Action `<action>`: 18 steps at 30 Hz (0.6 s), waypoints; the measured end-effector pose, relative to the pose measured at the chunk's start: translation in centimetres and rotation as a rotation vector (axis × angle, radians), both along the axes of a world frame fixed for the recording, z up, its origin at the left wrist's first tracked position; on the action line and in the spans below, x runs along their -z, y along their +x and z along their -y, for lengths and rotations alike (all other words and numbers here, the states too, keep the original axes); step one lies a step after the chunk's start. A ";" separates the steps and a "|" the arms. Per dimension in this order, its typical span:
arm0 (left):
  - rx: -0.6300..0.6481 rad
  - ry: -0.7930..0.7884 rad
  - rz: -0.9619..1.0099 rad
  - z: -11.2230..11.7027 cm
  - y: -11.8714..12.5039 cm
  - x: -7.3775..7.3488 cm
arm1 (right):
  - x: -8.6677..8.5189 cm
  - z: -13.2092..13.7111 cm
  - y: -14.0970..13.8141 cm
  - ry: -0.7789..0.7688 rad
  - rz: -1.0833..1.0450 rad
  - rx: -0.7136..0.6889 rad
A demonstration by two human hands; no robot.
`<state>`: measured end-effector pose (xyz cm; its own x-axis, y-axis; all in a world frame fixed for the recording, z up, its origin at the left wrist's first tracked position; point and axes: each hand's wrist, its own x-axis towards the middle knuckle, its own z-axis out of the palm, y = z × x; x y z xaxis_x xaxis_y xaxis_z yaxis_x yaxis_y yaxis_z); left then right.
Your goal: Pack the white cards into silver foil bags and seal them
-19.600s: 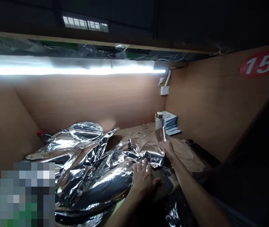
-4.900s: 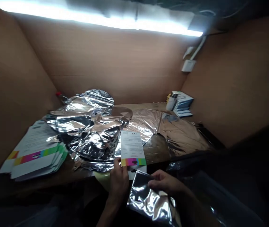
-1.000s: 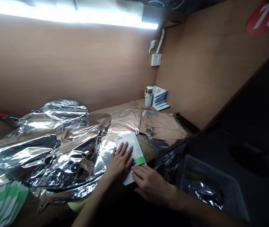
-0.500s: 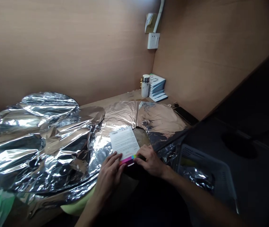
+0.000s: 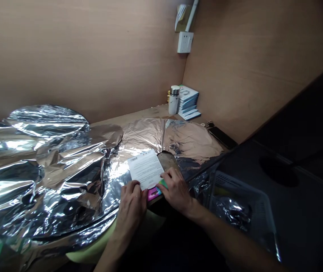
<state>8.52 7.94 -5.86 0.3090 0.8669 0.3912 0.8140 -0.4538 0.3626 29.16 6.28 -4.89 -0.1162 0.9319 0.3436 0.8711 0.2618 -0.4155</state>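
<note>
Left hand (image 5: 131,204) half closed, fingers gripping the printed card's (image 5: 146,169) lower edge, right hand (image 5: 175,190) half closed on its other corner, card resting on crumpled silver foil (image 5: 141,136) near the desk's (image 5: 152,113) front edge, plastic basket (image 5: 236,211) off to the right

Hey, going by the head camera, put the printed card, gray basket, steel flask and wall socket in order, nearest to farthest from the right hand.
Nearest first from the right hand:
1. Printed card, touching the hand, to its left.
2. Gray plastic basket, low down to the right.
3. Steel flask, straight ahead in the far corner.
4. Wall socket, high on the wall above the flask.
</note>
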 end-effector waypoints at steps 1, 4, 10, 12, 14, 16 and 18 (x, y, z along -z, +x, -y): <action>-0.015 -0.005 0.004 0.0 0.2 -0.1 | 0.4 0.6 -0.1 0.043 0.018 -0.038; -0.009 -0.040 0.032 0.1 1.0 -0.5 | 1.4 2.3 0.0 0.105 0.106 -0.254; 0.029 -0.094 0.125 -1.2 -1.6 -3.1 | 0.7 -0.4 1.3 0.018 0.214 -0.289; -0.021 -0.086 0.163 -0.4 -5.2 -4.1 | 0.2 -1.5 1.1 0.041 0.185 -0.305; -0.045 -0.085 0.182 1.7 -9.3 -4.5 | -0.2 -1.3 0.7 0.089 0.119 -0.285; 0.009 -0.085 0.159 4.5 -12.7 -4.0 | -0.4 -0.2 -0.1 0.125 0.034 -0.292; 0.053 -0.047 0.129 7.2 -14.9 -2.8 | -0.6 1.2 -1.2 0.119 -0.046 -0.371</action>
<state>-6.34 0.72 -3.03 0.3050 0.8690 0.3895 0.7345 -0.4750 0.4846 27.97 5.03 -4.27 -0.4198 0.7828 0.4594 0.6896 0.6042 -0.3994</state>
